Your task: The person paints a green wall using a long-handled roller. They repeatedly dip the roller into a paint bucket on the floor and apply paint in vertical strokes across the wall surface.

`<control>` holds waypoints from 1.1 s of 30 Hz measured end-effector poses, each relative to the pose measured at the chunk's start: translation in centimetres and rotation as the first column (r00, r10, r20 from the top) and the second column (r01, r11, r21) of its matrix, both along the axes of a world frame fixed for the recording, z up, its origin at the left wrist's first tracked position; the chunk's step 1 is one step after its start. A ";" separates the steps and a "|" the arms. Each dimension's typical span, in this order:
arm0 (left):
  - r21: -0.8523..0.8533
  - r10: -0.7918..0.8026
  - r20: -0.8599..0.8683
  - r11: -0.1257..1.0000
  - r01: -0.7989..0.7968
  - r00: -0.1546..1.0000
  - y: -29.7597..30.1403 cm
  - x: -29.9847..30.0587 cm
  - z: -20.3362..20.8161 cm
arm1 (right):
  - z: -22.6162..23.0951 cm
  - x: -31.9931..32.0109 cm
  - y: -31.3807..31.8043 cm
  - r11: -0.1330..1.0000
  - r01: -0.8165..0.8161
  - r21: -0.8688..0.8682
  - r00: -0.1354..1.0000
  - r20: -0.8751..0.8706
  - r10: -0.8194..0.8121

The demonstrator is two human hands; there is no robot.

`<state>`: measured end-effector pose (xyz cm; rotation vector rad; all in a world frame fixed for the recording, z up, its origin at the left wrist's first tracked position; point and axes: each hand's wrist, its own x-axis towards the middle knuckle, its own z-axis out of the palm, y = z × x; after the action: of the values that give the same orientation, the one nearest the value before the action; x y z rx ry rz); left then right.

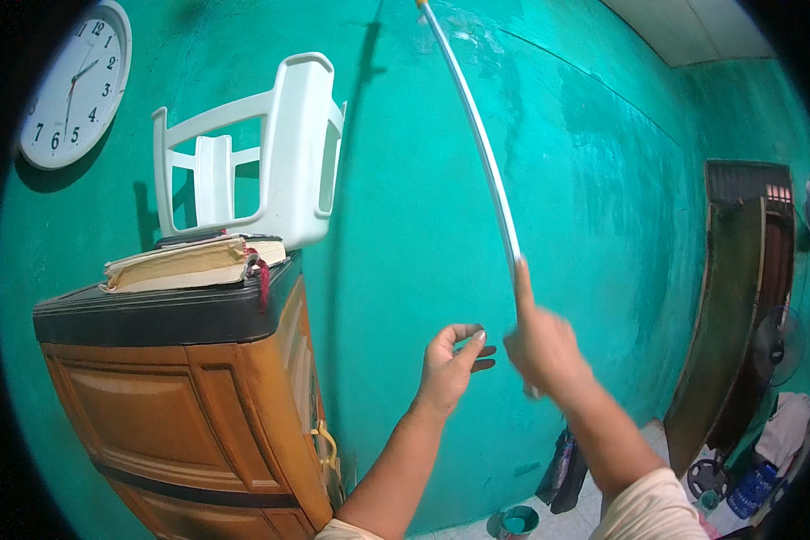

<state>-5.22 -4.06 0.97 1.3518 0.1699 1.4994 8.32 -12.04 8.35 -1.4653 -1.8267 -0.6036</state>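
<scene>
The right hand (542,349) is wrapped around the bottom end of a long white pole (479,135), fingers closed tight on it. The pole reaches up along the green wall (594,180) to the top. It looks thin, light and a bit bendy, so holding it low with two hands should steady it. The left hand (447,364) is just beside it, fingers apart, holding nothing. Farther left, a brown cabinet (180,396) carries a thick book (184,263) and a white plastic chair (274,153).
</scene>
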 end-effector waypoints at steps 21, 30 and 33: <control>-0.067 0.216 0.018 0.974 -0.214 0.976 -0.7 1.3 -0.7 | -8.9 2.2 -0.7 0.992 0.121 0.043 0.990 -0.081 -0.117; -0.065 0.253 0.016 0.966 -0.251 0.967 -1.2 0.0 0.6 | 12.4 -1.9 3.3 0.976 0.113 0.187 0.993 -0.066 -0.102; -0.048 0.228 0.027 0.973 -0.227 0.973 -0.7 -0.1 0.6 | 10.9 -1.2 3.3 0.976 0.097 0.196 0.995 -0.032 -0.092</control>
<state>-5.29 -4.76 1.54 1.3051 0.3464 1.6966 7.14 -8.70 19.29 -1.4243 -1.6356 -0.7890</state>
